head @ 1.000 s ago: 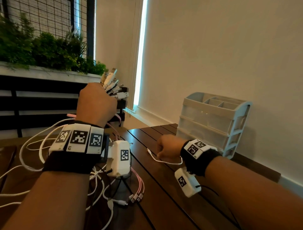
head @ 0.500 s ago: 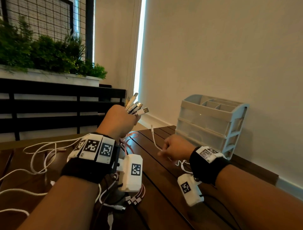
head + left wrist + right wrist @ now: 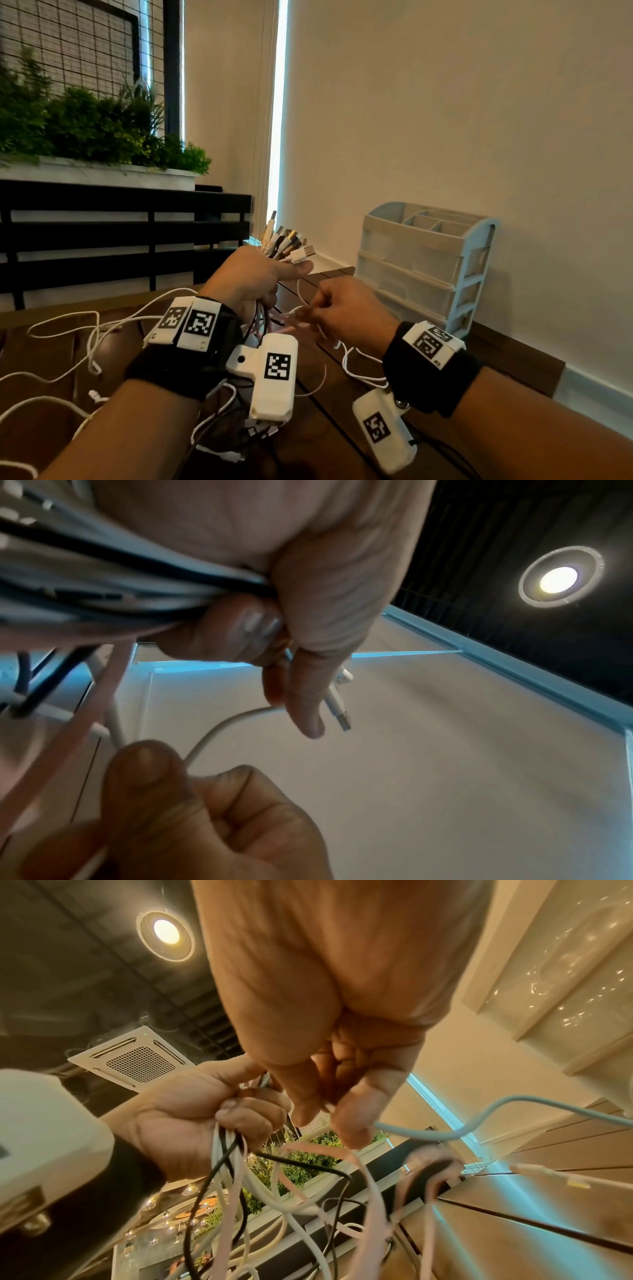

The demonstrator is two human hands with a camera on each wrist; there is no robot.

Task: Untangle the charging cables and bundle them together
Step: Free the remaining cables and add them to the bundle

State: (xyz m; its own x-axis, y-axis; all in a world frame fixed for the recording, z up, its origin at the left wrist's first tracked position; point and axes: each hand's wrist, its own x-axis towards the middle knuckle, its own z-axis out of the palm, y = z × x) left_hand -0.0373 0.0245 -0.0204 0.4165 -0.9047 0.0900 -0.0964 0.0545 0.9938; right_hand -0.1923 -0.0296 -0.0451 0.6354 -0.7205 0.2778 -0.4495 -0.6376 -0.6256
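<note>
My left hand (image 3: 253, 284) is raised over the wooden table (image 3: 329, 428) and grips a bundle of charging cables (image 3: 263, 318), white, black and pink. Their USB plugs (image 3: 287, 240) fan out above the fist. From below, the left hand (image 3: 291, 620) closes round the bundle (image 3: 103, 588), with one white plug (image 3: 337, 710) beside its thumb. Just to its right, my right hand (image 3: 339, 315) pinches a single white cable (image 3: 219, 729) between thumb and forefinger. The right hand (image 3: 325, 1112) is almost touching the left hand (image 3: 192, 1118). The cable tails (image 3: 240, 1191) hang loose and crossed.
A white drawer organiser (image 3: 424, 263) stands against the wall at the table's back right. Loose white cable loops (image 3: 68, 329) trail over the table's left side. A black slatted rail (image 3: 120, 240) and a planter (image 3: 96, 137) lie behind.
My left hand came down and to the right with the bundle. My right hand rose off the table with the white cable and closed in on the left hand.
</note>
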